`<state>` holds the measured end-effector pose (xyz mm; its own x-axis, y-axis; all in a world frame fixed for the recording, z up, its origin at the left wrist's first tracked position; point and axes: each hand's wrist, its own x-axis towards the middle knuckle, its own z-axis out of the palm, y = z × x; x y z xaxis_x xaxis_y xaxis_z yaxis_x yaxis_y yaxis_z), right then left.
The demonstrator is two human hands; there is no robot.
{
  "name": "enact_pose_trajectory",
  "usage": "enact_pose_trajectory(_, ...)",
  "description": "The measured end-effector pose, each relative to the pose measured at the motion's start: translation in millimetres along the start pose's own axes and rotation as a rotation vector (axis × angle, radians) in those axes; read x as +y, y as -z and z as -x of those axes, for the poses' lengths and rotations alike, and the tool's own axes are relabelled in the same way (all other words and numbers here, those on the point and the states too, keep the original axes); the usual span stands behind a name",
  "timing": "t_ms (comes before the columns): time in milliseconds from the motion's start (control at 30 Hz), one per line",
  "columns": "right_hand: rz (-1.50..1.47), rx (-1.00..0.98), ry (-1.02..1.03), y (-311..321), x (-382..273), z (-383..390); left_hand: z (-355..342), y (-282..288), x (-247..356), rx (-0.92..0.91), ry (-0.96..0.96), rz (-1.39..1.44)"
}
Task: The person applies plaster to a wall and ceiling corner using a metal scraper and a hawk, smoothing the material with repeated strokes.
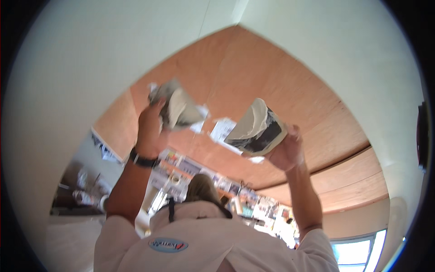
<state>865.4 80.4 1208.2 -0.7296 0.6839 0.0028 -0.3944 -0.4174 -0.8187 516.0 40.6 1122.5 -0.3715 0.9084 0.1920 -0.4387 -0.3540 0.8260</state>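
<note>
My left hand point(152, 127), with a dark watch on the wrist, is closed on a grey spreader point(176, 109) heaped with cream putty, held at the upper left of centre. My right hand point(287, 152) grips a squarish putty spreader point(273, 130) right of centre; its dark face shows under a thick cream layer along one side. The two tools are apart, in front of a reddish plywood panel point(299, 86). White paper pieces point(219, 128) lie on the panel behind and between the tools.
Smooth pale surfaces point(81, 54) frame the plywood on both sides and meet at a corner at the top. A curved wooden band point(340, 186) runs at the right, above a bright window point(353, 251). Cluttered papers and items point(267, 208) fill the lower background, partly hidden by my white-shirted body.
</note>
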Motion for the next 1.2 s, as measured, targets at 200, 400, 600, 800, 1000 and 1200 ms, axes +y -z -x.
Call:
enact_pose_trajectory(200,0.915,-0.161,1.172,-77.9,-105.6,-13.3,1.7,27.7,-39.2,0.077,0.198,0.435)
enact_pose_trajectory(400,2.806,0.349,2.055,-188.4,-204.6,-54.5,16.7,39.2,-64.5,0.08,0.289,0.499)
enact_pose_trajectory(600,3.353,0.183,1.918,-220.1,-256.1,-120.1,25.6,55.8,-83.8,0.199,0.438,0.453)
enact_pose_trajectory(800,3.627,0.352,1.81,-233.8,-268.7,-142.8,43.5,109.7,-123.6,0.028,0.189,-0.265)
enact_pose_trajectory(1000,3.725,0.385,1.72,-229.8,-283.3,-154.6,57.6,92.2,-102.6,0.185,0.287,-0.015)
enact_pose_trajectory(1200,3.935,0.169,1.357,-266.9,-252.8,-129.0,55.1,137.4,-155.0,0.168,0.187,0.042)
